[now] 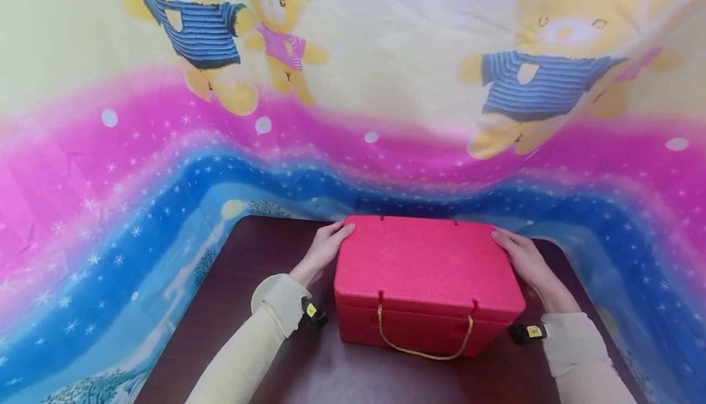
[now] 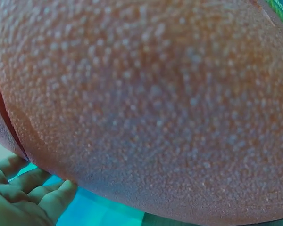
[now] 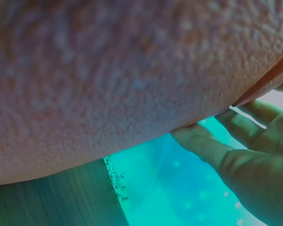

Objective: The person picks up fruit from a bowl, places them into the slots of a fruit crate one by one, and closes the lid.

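A red foam-like box (image 1: 397,330) with a fitted red lid (image 1: 425,263) stands on the table, a gold rope handle (image 1: 425,354) hanging on its near side. At the lid's far left corner my left hand (image 1: 325,247) holds on, thumb on the top edge. My right hand (image 1: 524,260) grips the far right corner the same way. Both wrist views are mostly filled by the box's grainy wall (image 2: 146,103). There, the fingers of the left hand (image 2: 28,193) and the right hand (image 3: 245,146) touch the box near the lid seam. Whatever the box contains is hidden.
Under the box is a dark brown table (image 1: 254,343) with rounded far corners. A cloth backdrop (image 1: 380,165) printed with teddy bears and snowflakes hangs close behind the table and along its sides. Each wrist carries a small black camera (image 1: 314,313).
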A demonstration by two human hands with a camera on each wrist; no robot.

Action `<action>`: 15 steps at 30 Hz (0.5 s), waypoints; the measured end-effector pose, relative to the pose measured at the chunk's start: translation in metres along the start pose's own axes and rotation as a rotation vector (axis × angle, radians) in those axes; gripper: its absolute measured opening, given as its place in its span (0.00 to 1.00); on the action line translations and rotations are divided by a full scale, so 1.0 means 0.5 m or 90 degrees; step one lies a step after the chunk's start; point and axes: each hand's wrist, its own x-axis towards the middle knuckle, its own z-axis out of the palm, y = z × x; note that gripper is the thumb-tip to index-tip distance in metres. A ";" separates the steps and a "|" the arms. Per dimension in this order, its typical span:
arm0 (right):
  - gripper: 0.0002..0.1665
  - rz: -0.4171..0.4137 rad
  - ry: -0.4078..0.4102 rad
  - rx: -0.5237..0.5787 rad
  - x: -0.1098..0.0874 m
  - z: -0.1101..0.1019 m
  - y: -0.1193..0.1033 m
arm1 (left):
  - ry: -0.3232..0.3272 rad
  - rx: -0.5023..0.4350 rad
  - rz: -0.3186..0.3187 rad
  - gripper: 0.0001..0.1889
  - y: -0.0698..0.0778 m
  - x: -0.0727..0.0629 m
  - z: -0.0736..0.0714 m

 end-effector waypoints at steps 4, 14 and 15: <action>0.44 -0.020 0.005 0.016 -0.002 0.001 -0.008 | 0.015 -0.003 0.009 0.28 -0.004 0.003 0.003; 0.51 0.049 -0.009 0.034 -0.025 0.011 -0.004 | 0.009 0.010 -0.025 0.35 -0.008 -0.003 0.004; 0.51 0.049 -0.021 0.027 -0.030 0.009 -0.004 | 0.009 0.008 -0.030 0.36 -0.007 -0.005 0.005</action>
